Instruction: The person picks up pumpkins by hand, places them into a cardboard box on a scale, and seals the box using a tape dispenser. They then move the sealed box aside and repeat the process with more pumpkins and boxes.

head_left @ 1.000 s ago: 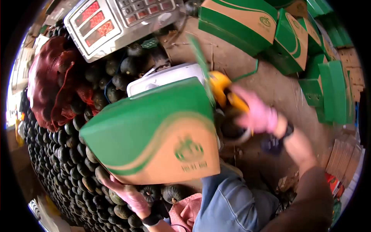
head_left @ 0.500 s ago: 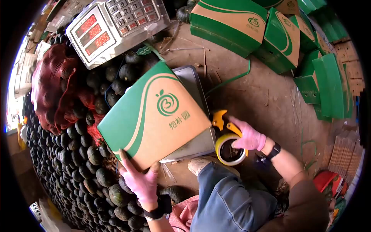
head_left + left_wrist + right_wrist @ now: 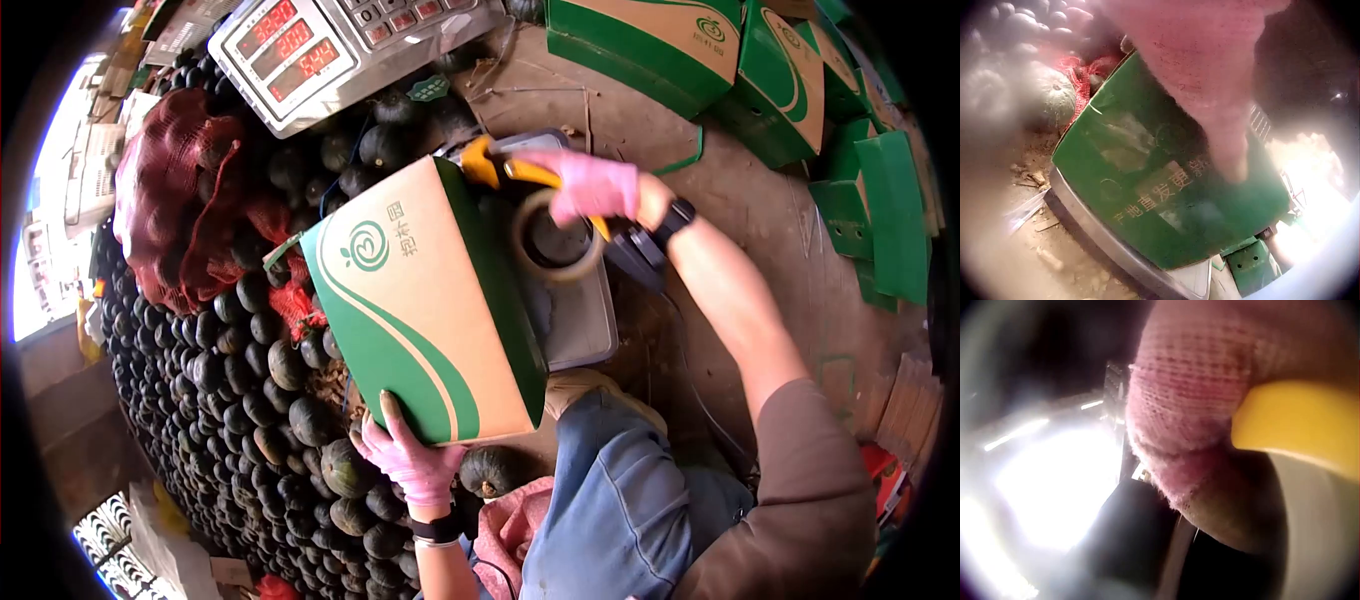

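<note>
A green and tan carton (image 3: 410, 300) is tilted over the platform of a scale (image 3: 590, 335). My pink-gloved left hand (image 3: 412, 465) presses its near edge in the head view, with one straight finger over the printed side. In the left wrist view, one digit of the left hand (image 3: 1210, 94) lies along the carton's green end panel (image 3: 1147, 200). My right hand (image 3: 600, 190), also gloved, grips a yellow tape dispenser (image 3: 535, 172) loaded with a wide tape roll (image 3: 580, 268). Its head overlaps the carton's far top corner. The right wrist view shows fingers curled by the dispenser's yellow frame (image 3: 1297, 422).
Dark green squashes (image 3: 260, 400) cover the floor at left, below a red mesh sack (image 3: 175, 200). The scale's display unit (image 3: 310, 60) stands at the top. More green cartons (image 3: 650, 50) are grouped at upper right. A thin cable (image 3: 690, 380) crosses the floor.
The carton has turned and its printed side has tipped leftward. The right hand has carried the tape dispenser from beside the scale up to the carton's far corner. The left hand stays at the near edge.
</note>
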A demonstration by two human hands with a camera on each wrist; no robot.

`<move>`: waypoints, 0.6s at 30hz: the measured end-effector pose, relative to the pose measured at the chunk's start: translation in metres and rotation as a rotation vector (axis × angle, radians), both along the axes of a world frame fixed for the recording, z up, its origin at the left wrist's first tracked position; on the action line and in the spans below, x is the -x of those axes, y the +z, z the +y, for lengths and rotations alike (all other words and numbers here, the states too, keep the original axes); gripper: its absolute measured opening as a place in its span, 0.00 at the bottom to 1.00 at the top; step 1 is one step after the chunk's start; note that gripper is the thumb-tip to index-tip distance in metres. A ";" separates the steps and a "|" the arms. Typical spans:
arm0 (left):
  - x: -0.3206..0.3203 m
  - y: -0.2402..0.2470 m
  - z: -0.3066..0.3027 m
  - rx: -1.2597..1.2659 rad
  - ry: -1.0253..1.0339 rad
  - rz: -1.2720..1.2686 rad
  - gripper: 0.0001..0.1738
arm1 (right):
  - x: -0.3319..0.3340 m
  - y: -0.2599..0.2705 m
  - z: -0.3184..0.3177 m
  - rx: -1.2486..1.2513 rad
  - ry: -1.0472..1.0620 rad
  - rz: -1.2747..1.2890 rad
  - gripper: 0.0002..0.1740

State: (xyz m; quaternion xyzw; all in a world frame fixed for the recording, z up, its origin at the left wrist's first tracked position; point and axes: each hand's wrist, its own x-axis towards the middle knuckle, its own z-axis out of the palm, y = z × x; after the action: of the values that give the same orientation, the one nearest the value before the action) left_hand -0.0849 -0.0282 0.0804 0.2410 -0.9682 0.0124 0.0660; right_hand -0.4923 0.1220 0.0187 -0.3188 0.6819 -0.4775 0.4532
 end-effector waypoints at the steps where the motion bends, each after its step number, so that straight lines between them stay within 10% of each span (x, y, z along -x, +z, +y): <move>1: 0.002 0.003 0.006 0.003 0.073 -0.049 0.73 | -0.019 -0.005 0.025 -0.002 0.149 -0.020 0.53; 3: 0.015 0.012 0.022 0.054 0.188 -0.101 0.73 | -0.094 0.018 0.083 0.004 0.351 0.100 0.52; 6: 0.038 0.021 0.059 -0.072 0.379 -0.144 0.73 | -0.177 0.000 0.155 -0.052 0.078 -0.063 0.54; 11: 0.055 0.011 0.109 -0.485 -0.015 0.245 0.69 | -0.105 0.007 0.156 -0.103 -0.289 0.134 0.54; 15: 0.101 0.038 0.060 0.104 -0.137 0.017 0.47 | -0.012 0.006 0.098 0.034 -0.210 -0.030 0.54; 18: 0.142 0.034 0.047 0.042 -0.299 -0.068 0.52 | -0.005 0.000 0.097 -0.012 -0.118 -0.057 0.55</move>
State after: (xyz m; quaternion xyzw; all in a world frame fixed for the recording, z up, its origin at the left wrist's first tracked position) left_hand -0.2266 0.0189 0.1148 0.0920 -0.9945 0.0308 0.0392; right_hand -0.4872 0.2186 0.0188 -0.2614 0.6892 -0.5082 0.4453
